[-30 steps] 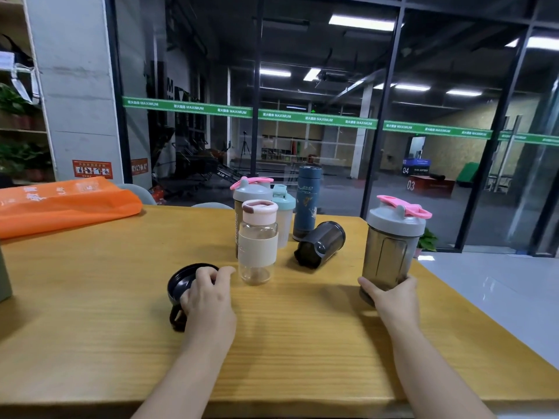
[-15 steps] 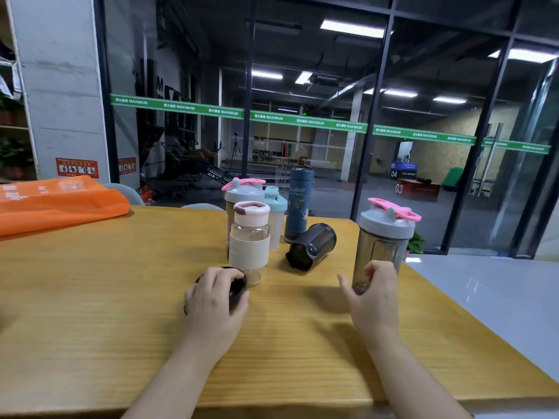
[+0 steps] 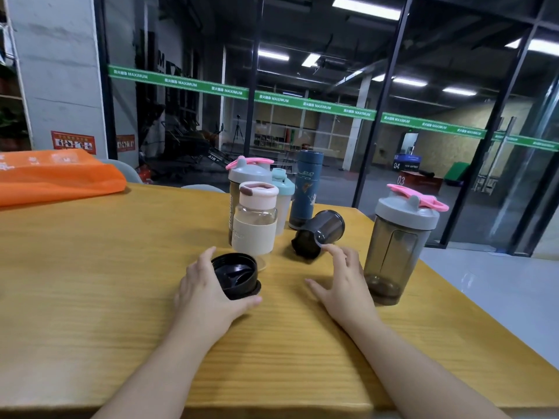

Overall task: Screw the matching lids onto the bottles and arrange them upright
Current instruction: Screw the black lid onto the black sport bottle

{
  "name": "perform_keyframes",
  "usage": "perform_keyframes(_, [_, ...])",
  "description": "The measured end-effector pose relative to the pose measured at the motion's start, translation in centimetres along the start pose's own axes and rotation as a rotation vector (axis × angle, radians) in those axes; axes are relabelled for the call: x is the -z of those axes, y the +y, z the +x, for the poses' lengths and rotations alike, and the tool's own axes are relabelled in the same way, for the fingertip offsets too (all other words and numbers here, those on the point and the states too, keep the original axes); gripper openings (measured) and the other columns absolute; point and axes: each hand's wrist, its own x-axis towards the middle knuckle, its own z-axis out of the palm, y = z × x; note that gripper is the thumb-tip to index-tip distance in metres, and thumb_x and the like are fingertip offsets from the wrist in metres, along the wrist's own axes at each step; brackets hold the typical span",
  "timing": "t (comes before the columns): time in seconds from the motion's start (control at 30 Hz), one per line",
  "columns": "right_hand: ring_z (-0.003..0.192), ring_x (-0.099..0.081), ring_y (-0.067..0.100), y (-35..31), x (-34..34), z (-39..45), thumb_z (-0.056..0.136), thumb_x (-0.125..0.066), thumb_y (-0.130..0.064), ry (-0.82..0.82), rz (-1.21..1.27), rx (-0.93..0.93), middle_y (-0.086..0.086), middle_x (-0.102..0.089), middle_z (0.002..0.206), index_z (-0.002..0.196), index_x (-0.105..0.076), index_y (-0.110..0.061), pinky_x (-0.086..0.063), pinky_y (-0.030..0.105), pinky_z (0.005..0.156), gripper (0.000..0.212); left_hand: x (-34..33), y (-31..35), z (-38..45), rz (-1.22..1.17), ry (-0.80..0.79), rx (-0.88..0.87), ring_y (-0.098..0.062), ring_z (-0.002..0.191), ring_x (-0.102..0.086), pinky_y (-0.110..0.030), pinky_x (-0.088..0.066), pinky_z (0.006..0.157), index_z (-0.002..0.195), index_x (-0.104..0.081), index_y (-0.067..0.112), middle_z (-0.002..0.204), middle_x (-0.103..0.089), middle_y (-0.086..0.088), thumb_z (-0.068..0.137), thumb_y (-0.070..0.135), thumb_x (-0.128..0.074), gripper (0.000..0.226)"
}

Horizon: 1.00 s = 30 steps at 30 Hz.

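Spreading wide under everything, the wooden table is smooth, so anything round lying on it can roll, and its right edge sits close to the work. The tall grey shaker with the pink-handled lid stands upright just beside the right forearm near that edge; a careless sweep of the arm could, in my judgement, tip it or push it over the side. Behind, the cluster of already capped bottles, among them the clear one with the cream sleeve, stands packed close together, so one knock there would likely topple several.

The dark bottle lies on its side just right of that cluster, its mouth turned toward the person and uncapped. It is the piece most likely to roll when touched, either into the cluster or toward the grey shaker.

The left hand grips the black lid, fingers and thumb curled round its rim, low over the table in front of the clear bottle. The right hand is spread and holds nothing, its fingertips at the lying bottle's mouth. A light poke instead of a firm grasp could send the bottle rolling. Starting the lid crooked while the bottle is still tilted would risk cross-threading.
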Motion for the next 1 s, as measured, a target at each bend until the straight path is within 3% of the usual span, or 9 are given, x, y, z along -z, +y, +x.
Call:
perform_keyframes(0.17, [0.126,-0.044,0.023,-0.7,-1.3,1.7,0.084,-0.064,-0.047,-0.171,-0.116,-0.161,-0.002,0.005,0.156,0.145,-0.010,-0.044,-0.050,0.036,0.090,0.081,-0.7,-0.4,0.5,0.011,0.002,-0.113,-0.022,0.130,-0.038,-0.036,-0.033,0.105,0.145,-0.024,0.025,0.141,-0.042,0.001,0.063,0.043,-0.083,0.103])
perform_keyframes(0.27, [0.119,-0.047,0.026,-0.9,-2.4,2.9,0.086,-0.063,-0.044,-0.198,-0.129,-0.249,-0.004,0.015,0.157,0.146,-0.003,-0.045,-0.050,0.035,0.080,0.084,-1.0,-0.4,0.7,-0.009,0.003,-0.153,-0.020,0.129,-0.040,-0.033,-0.034,0.105,0.144,-0.028,0.023,0.138,-0.041,0.000,0.061,0.043,-0.085,0.103])
perform_keyframes(0.4, [0.113,-0.051,0.029,-1.0,-3.9,4.4,0.086,-0.062,-0.043,-0.182,-0.131,-0.295,-0.005,0.022,0.157,0.146,-0.001,-0.047,-0.049,0.035,0.081,0.085,-1.3,-0.3,0.8,-0.007,-0.028,-0.195,-0.015,0.129,-0.042,-0.027,-0.035,0.101,0.146,-0.026,0.025,0.139,-0.036,0.005,0.062,0.045,-0.083,0.103])
perform_keyframes(0.57, [0.105,-0.056,0.033,-1.0,-5.4,5.9,0.087,-0.055,-0.051,-0.133,-0.147,-0.282,-0.001,0.022,0.158,0.146,-0.003,-0.051,-0.047,0.032,0.076,0.078,-1.2,0.1,1.1,-0.122,-0.013,-0.196,-0.008,0.122,-0.045,-0.020,-0.033,0.090,0.147,-0.029,0.025,0.128,-0.035,0.014,0.060,0.042,-0.085,0.105])
perform_keyframes(0.73, [0.093,-0.061,0.035,-1.1,-6.0,6.5,0.089,-0.049,-0.051,-0.106,-0.173,-0.248,0.003,0.017,0.159,0.145,-0.013,-0.050,-0.045,0.029,0.066,0.067,-1.1,0.2,1.0,-0.194,-0.007,-0.246,0.007,0.096,-0.043,-0.003,-0.031,0.078,0.139,-0.042,0.022,0.108,-0.035,0.026,0.059,0.035,-0.088,0.094])
perform_keyframes(0.87, [0.088,-0.062,0.034,-1.5,-5.6,6.3,0.089,-0.054,-0.043,-0.078,-0.113,-0.266,0.008,0.009,0.159,0.133,-0.032,-0.035,-0.047,0.030,0.063,0.050,-1.1,0.1,1.0,-0.185,-0.015,-0.244,-0.002,0.107,-0.045,-0.014,-0.029,0.089,0.140,-0.043,0.017,0.118,-0.037,0.015,0.056,0.037,-0.089,0.097])
perform_keyframes(1.0, [0.085,-0.064,0.034,-1.5,-5.2,6.3,0.087,-0.060,-0.047,-0.019,-0.063,-0.355,0.012,0.003,0.159,0.123,-0.034,-0.020,-0.046,0.031,0.061,0.053,-0.9,0.2,0.9,-0.228,-0.036,-0.261,-0.001,0.108,-0.046,-0.005,-0.031,0.085,0.140,-0.044,0.018,0.121,-0.040,0.014,0.055,0.035,-0.090,0.098])
